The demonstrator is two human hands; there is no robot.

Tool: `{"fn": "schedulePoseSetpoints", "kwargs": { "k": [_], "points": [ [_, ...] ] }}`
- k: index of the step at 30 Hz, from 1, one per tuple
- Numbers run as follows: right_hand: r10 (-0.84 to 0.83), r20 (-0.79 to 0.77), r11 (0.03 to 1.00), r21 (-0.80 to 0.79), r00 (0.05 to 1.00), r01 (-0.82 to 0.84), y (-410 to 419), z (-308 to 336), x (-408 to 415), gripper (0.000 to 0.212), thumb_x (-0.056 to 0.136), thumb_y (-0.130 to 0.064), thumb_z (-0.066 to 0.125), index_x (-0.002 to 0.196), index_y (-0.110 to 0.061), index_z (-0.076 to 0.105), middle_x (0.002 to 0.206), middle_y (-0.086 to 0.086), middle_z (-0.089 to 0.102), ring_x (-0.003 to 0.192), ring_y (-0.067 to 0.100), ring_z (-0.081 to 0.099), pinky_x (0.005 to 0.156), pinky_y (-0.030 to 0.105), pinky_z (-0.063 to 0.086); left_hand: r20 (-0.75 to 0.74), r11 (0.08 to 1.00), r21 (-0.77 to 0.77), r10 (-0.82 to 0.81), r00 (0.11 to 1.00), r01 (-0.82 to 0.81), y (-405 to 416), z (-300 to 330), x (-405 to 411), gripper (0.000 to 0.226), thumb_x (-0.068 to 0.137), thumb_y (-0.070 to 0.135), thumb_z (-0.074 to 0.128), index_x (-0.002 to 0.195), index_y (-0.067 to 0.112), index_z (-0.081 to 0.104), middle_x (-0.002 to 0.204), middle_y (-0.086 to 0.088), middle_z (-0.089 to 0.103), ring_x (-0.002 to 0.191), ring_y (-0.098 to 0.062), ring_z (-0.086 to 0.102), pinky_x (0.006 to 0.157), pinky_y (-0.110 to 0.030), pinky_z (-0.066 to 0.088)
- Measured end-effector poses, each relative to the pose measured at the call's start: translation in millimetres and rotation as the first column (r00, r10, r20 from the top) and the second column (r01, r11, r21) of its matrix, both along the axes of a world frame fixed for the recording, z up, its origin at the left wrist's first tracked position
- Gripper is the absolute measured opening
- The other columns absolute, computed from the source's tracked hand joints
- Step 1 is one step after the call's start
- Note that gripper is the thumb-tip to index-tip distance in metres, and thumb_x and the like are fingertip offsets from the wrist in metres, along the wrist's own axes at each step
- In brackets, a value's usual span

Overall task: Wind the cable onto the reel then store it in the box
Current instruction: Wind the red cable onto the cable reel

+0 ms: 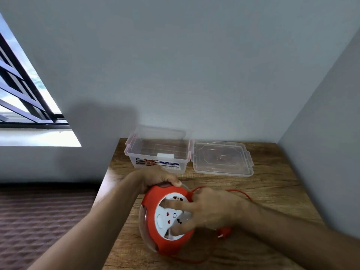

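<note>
A round red cable reel [153, 199] with a white socket face stands tilted on the wooden table [272, 201]. My left hand [157, 179] grips its top rim. My right hand [210, 209] rests on the white face with fingers spread, blurred. Red cable [240, 192] trails loose from behind my right hand across the table, and a loop shows under the reel. Its red plug [224, 231] lies by my right wrist. The clear plastic box [157, 151] sits open behind the reel.
The box's clear lid [222, 158] lies flat to the right of the box. Walls close off the table at the back and right. The table's left edge drops to a patterned floor, with a barred window far left.
</note>
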State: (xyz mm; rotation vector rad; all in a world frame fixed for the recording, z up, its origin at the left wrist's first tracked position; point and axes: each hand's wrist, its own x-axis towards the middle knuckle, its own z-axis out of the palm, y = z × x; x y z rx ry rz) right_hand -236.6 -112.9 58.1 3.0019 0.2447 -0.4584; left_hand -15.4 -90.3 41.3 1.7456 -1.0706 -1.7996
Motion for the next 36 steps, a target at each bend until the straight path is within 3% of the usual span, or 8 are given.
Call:
{"fn": "schedulePoseSetpoints", "kwargs": {
  "k": [6, 12, 15, 19, 22, 27, 31, 36],
  "points": [
    [-0.076, -0.006, 0.996, -0.042, 0.997, 0.075, 13.2, -1.0, 12.0, 0.051, 0.096, -0.020, 0.058, 0.138, -0.045, 0.044, 0.151, 0.013, 0.027, 0.079, 0.041, 0.067, 0.047, 0.041, 0.055, 0.034, 0.998, -0.027, 0.061, 0.998, -0.060, -3.0, 2.4, -3.8, 0.038, 0.074, 0.020, 0.085, 0.107, 0.003, 0.079, 0.088, -0.012, 0.081, 0.076, -0.025, 0.076, 0.076, -0.035, 0.062],
    [-0.489, 0.067, 0.871, -0.016, 0.870, 0.491, 19.7, -2.1, 16.6, 0.063, 0.099, -0.038, 0.055, 0.148, -0.049, 0.017, 0.150, 0.020, 0.037, 0.107, 0.045, 0.062, 0.080, 0.051, 0.058, -0.097, 0.939, -0.181, 0.280, 0.955, -0.294, 6.7, -1.4, 4.0, 0.052, 0.063, 0.026, 0.089, 0.107, 0.000, 0.078, 0.105, -0.022, 0.080, 0.100, -0.043, 0.076, 0.093, -0.052, 0.061],
    [-0.727, 0.148, 0.686, 0.121, 0.670, 0.718, 25.3, 0.3, 19.3, 0.070, 0.091, -0.054, 0.055, 0.151, -0.044, 0.020, 0.146, 0.006, 0.053, 0.118, 0.031, 0.059, 0.095, 0.043, 0.048, -0.164, 0.844, -0.358, 0.366, 0.916, -0.401, 17.0, -1.1, -11.5, 0.010, 0.084, 0.010, 0.077, 0.082, 0.013, 0.086, 0.087, -0.012, 0.084, 0.079, -0.026, 0.080, 0.074, -0.037, 0.066],
    [-0.949, 0.117, 0.312, 0.451, 0.291, 0.836, 30.8, -5.5, 17.4, 0.078, 0.080, -0.058, 0.063, 0.149, -0.037, 0.034, 0.136, -0.002, 0.062, 0.113, 0.024, 0.063, 0.092, 0.035, 0.054, -0.290, 0.628, -0.496, 0.532, 0.796, -0.600, 30.8, -14.1, -34.2, 0.012, 0.089, 0.006, 0.074, 0.090, 0.009, 0.086, 0.091, -0.021, 0.082, 0.090, -0.045, 0.077, 0.080, -0.050, 0.064],
    [-0.998, 0.004, 0.045, 0.650, 0.056, 0.758, 30.7, -10.2, 16.9, 0.077, 0.076, -0.053, 0.070, 0.145, -0.034, 0.042, 0.135, -0.002, 0.063, 0.114, 0.023, 0.063, 0.088, 0.036, 0.057, -0.291, 0.552, -0.547, 0.579, 0.761, -0.629, 37.9, -21.2, -50.7, 0.017, 0.092, 0.008, 0.072, 0.102, 0.014, 0.085, 0.091, -0.009, 0.084, 0.087, -0.032, 0.080, 0.077, -0.045, 0.066],
    [-0.986, -0.162, -0.160, 0.797, -0.050, 0.582, 36.9, -26.2, 17.9, 0.069, 0.083, -0.042, 0.073, 0.144, -0.029, 0.045, 0.134, -0.003, 0.062, 0.116, 0.022, 0.063, 0.087, 0.032, 0.056, -0.153, 0.475, -0.717, 0.606, 0.780, -0.510, 46.9, -28.3, -60.8, 0.019, 0.089, 0.016, 0.077, 0.104, 0.024, 0.084, 0.093, 0.004, 0.085, 0.085, -0.015, 0.081, 0.073, -0.044, 0.067],
    [-0.744, -0.646, -0.667, 0.729, -0.169, 0.154, 29.9, -26.6, 26.3, 0.031, 0.094, -0.038, 0.063, 0.114, -0.015, 0.063, 0.086, 0.001, 0.071, 0.057, 0.011, 0.062, 0.046, 0.022, 0.048, -0.005, 0.387, -0.867, 0.623, 0.782, -0.313, 52.6, -30.8, -69.9, 0.022, 0.081, 0.032, 0.081, 0.102, 0.036, 0.080, 0.092, 0.009, 0.080, 0.083, -0.008, 0.077, 0.069, -0.030, 0.066],
    [-0.652, -0.741, -0.758, 0.639, -0.162, 0.130, 23.0, -28.4, 23.6, 0.029, 0.097, -0.035, 0.053, 0.090, -0.008, 0.063, 0.051, 0.003, 0.052, 0.036, 0.011, 0.038, 0.040, 0.021, 0.028, 0.079, 0.389, -0.895, 0.620, 0.780, -0.218, 55.4, -41.0, -74.5, 0.051, 0.071, 0.047, 0.081, 0.117, 0.026, 0.076, 0.100, 0.013, 0.069, 0.091, -0.004, 0.070, 0.078, -0.019, 0.059]
  ]
}}
